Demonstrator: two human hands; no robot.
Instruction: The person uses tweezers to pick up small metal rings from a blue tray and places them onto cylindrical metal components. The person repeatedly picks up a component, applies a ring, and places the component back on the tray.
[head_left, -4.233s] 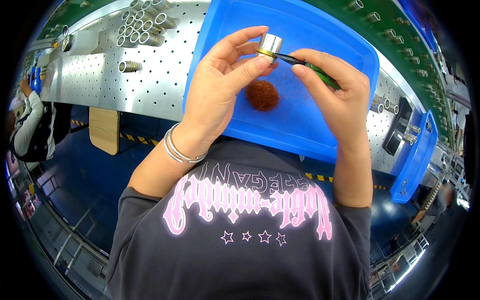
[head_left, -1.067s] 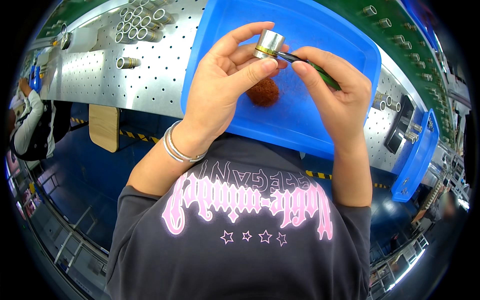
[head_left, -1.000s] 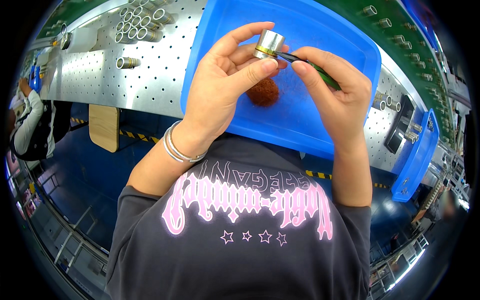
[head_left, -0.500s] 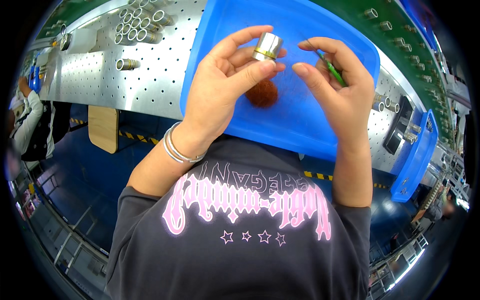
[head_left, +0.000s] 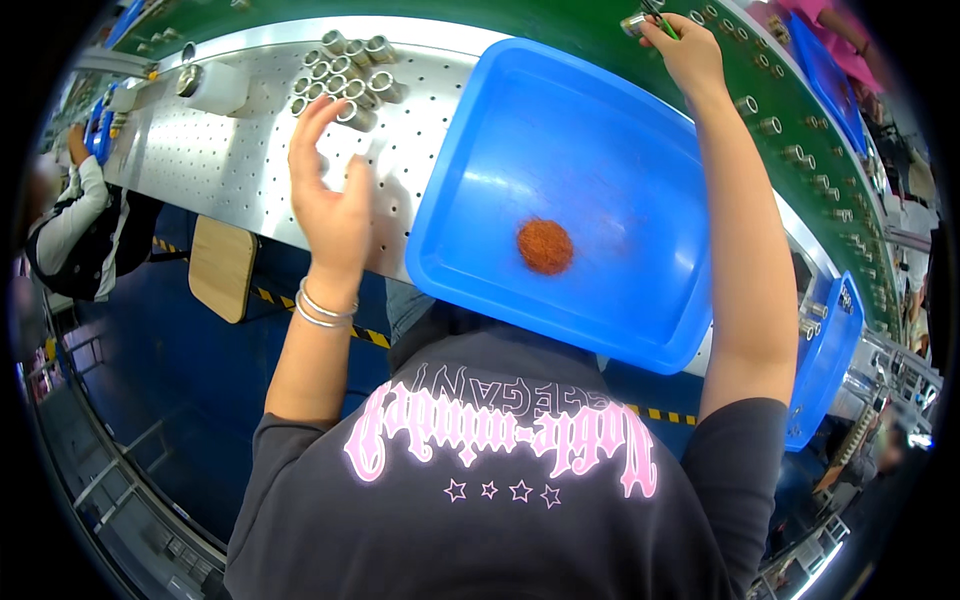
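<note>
My left hand (head_left: pixel 332 205) is raised over the perforated metal table, fingers apart, beside a cluster of short metal sleeves (head_left: pixel 345 75). Nothing shows between its fingers. At the upper right, my right hand (head_left: pixel 690 58) reaches out over the green surface. Its fingers are closed on a metal sleeve (head_left: pixel 632 25) and a slim green-handled tool (head_left: pixel 668 27); the tool's tip is hard to make out. A round reddish-brown scouring pad (head_left: pixel 545 246) lies in the blue tray (head_left: pixel 440 235) between my arms.
Metal sleeves (head_left: pixel 770 125) stand in a line along the green surface (head_left: pixel 450 20). A whitish container (head_left: pixel 218 88) sits on the table at left. Another blue tray (head_left: pixel 830 365) is at right. A person (head_left: pixel 75 235) is at far left, near a wooden stool (head_left: pixel 222 268).
My right hand has carried the tool up and right and now also holds the sleeve that was in my left hand. My left hand has let go and moved left toward the sleeves.
</note>
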